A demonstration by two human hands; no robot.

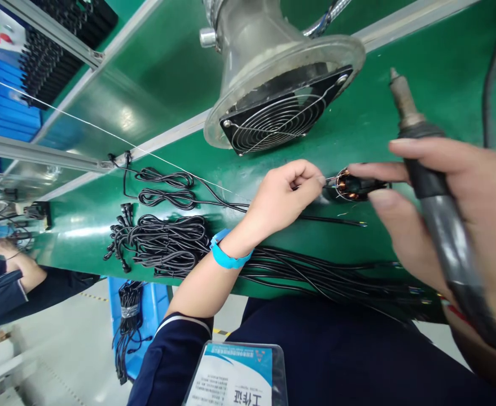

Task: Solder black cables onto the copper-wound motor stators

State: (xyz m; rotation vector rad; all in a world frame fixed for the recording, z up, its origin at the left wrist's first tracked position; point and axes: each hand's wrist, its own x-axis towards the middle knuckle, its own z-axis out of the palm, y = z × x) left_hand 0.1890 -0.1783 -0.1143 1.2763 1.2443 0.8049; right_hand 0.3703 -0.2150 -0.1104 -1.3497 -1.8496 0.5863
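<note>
My left hand (288, 192), with a blue band at the wrist, pinches the end of a black cable (233, 204) between thumb and fingertips. Just right of those fingertips is a small round part with copper windings (349, 185), like a motor stator. My right hand (472, 203) grips a soldering iron (436, 208), its tip pointing up and away from the part. The thumb and index finger of that hand also steady the wound part. Where cable and part meet is too small to make out. Another cable end (358, 223) with thin wires lies just below.
A fume extractor hood with a fan grille (279, 127) hangs above my hands. Bundled black cables (167, 242) lie along the green bench (78, 217). A blue bin (152, 304) with more cables stands below. At far left is another person's hand (2, 247).
</note>
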